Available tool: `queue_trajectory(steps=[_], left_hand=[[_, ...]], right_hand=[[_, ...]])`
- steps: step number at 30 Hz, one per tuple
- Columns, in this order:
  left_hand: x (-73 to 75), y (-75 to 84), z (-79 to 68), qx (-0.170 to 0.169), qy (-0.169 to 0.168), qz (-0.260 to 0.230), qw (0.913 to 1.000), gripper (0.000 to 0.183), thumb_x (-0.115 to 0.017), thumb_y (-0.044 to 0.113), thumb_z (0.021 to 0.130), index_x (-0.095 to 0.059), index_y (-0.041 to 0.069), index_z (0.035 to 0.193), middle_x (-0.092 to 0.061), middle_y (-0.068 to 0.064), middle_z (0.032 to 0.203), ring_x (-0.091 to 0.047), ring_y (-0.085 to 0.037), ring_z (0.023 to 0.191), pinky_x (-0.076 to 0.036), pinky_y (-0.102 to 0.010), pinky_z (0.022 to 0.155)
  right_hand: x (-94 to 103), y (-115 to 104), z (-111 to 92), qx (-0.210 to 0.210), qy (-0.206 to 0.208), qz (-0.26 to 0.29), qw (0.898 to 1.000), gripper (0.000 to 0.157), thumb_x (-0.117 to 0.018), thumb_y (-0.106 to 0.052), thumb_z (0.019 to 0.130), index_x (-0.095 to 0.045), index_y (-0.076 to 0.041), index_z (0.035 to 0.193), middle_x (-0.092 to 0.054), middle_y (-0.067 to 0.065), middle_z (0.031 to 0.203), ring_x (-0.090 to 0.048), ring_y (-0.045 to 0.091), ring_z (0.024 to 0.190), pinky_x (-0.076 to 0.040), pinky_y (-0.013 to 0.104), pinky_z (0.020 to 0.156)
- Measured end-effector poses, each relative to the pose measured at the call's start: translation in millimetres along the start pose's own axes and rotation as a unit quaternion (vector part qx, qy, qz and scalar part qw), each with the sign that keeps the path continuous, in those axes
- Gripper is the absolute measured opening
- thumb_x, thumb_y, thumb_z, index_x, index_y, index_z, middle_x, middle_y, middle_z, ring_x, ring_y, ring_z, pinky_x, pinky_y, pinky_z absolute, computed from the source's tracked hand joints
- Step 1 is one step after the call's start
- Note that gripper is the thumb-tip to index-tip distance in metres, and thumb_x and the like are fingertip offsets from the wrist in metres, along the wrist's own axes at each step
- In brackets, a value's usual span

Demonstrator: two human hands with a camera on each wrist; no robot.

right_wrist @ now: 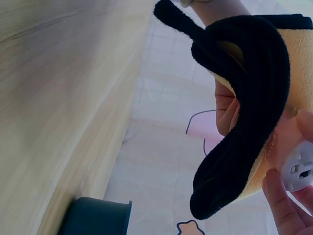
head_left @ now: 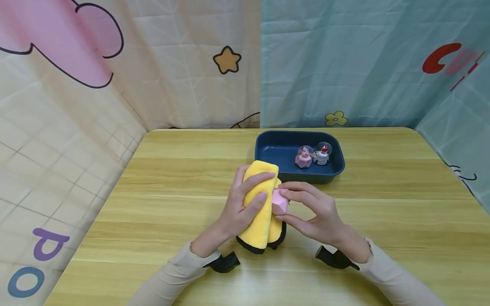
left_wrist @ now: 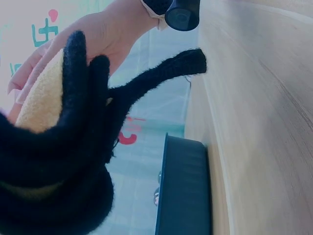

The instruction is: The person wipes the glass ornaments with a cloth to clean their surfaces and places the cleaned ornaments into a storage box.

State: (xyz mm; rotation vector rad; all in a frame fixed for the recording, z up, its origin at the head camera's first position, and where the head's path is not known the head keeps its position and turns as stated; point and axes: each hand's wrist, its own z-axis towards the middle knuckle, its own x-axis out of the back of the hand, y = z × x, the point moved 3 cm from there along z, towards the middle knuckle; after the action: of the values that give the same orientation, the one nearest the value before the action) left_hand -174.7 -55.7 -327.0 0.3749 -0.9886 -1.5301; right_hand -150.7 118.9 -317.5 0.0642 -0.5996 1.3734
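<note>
My left hand (head_left: 238, 210) grips a folded yellow cloth (head_left: 257, 212) with black edging, in front of the dark blue bin. The fingers of my right hand (head_left: 319, 212) pinch a small pink faceted snow globe (head_left: 280, 201) by its base. Its other end is against the cloth and hidden by it. In the right wrist view the globe's white underside (right_wrist: 299, 169) shows, with a small switch-like part. The cloth's black edging (left_wrist: 93, 147) fills much of the left wrist view. Both hands are above the table.
Beyond the hands stands the dark blue bin (head_left: 268, 176). A pink snow globe (head_left: 304, 157) and a white snow globe (head_left: 322, 154) stand in its right half. Black wrist cameras (head_left: 226, 262) sit below both wrists. Printed curtains (head_left: 183, 63) enclose the wooden table (head_left: 153, 178).
</note>
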Motion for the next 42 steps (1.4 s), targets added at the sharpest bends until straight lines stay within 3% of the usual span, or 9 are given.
queue_trajectory(steps=[7,12,19,23,27,35,42], left_hand=[[-1.6,2.7,-0.2,-0.026,-0.013,0.002,0.9996,0.036,-0.047,0.038,0.095,-0.054,0.016,0.122,-0.039,-0.016,0.124,-0.045,-0.025,0.108,-0.048,-0.027,0.076],[-2.7,3.8,-0.8,-0.047,-0.024,0.011,0.9986,0.034,-0.048,0.036,0.095,-0.054,0.016,0.122,-0.038,-0.016,0.126,-0.044,-0.025,0.109,-0.048,-0.027,0.076],[-2.5,5.3,-0.1,-0.092,-0.03,0.035,0.9947,0.035,-0.048,0.039,0.094,-0.055,0.016,0.119,-0.037,-0.019,0.126,-0.045,-0.026,0.109,-0.049,-0.027,0.075],[-2.8,4.5,0.6,-0.118,-0.03,0.05,0.9913,0.036,-0.046,0.041,0.095,-0.055,0.015,0.119,-0.038,-0.02,0.125,-0.046,-0.027,0.107,-0.049,-0.027,0.076],[-2.4,3.8,1.1,-0.125,-0.027,0.067,0.9894,0.037,-0.045,0.042,0.095,-0.055,0.016,0.119,-0.038,-0.021,0.125,-0.047,-0.026,0.107,-0.048,-0.027,0.077],[-0.7,2.5,1.4,-0.099,-0.021,0.08,0.9916,0.038,-0.043,0.044,0.095,-0.055,0.016,0.119,-0.039,-0.02,0.126,-0.046,-0.026,0.108,-0.048,-0.027,0.075],[-0.6,0.2,1.5,-0.073,-0.029,0.043,0.996,0.031,-0.049,0.032,0.094,-0.055,0.015,0.119,-0.039,-0.018,0.125,-0.046,-0.026,0.109,-0.047,-0.027,0.075]], right_hand=[[2.0,2.1,-0.5,-0.007,0.025,0.049,0.998,0.044,-0.076,-0.023,0.077,-0.063,0.011,0.102,-0.065,0.021,0.1,-0.062,0.013,0.095,-0.051,0.014,0.083],[2.8,3.5,-0.1,-0.063,0.027,0.13,0.989,0.043,-0.077,-0.015,0.075,-0.061,0.011,0.105,-0.066,0.015,0.103,-0.062,0.01,0.089,-0.053,0.015,0.076],[4.6,3.9,-3.8,-0.203,0.008,0.19,0.961,0.044,-0.074,0.015,0.065,-0.059,0.012,0.106,-0.066,-0.006,0.108,-0.065,0.005,0.084,-0.056,0.019,0.071],[4.6,5.0,-5.2,-0.279,-0.008,0.194,0.94,0.041,-0.072,0.014,0.068,-0.058,0.011,0.106,-0.065,-0.012,0.107,-0.066,0.006,0.08,-0.056,0.021,0.071],[5.2,5.9,-4.9,-0.323,-0.02,0.188,0.928,0.039,-0.072,0.011,0.07,-0.058,0.007,0.106,-0.064,-0.014,0.107,-0.067,0.006,0.081,-0.057,0.023,0.073],[2.3,9.3,-6.8,-0.341,-0.029,0.201,0.918,0.038,-0.071,0.009,0.073,-0.055,0.007,0.108,-0.062,-0.013,0.11,-0.066,0.006,0.084,-0.056,0.021,0.076],[2.1,5.7,-6.5,-0.317,-0.033,0.183,0.93,0.043,-0.071,0.01,0.073,-0.055,0.007,0.112,-0.061,-0.013,0.111,-0.064,0.006,0.086,-0.056,0.02,0.076]])
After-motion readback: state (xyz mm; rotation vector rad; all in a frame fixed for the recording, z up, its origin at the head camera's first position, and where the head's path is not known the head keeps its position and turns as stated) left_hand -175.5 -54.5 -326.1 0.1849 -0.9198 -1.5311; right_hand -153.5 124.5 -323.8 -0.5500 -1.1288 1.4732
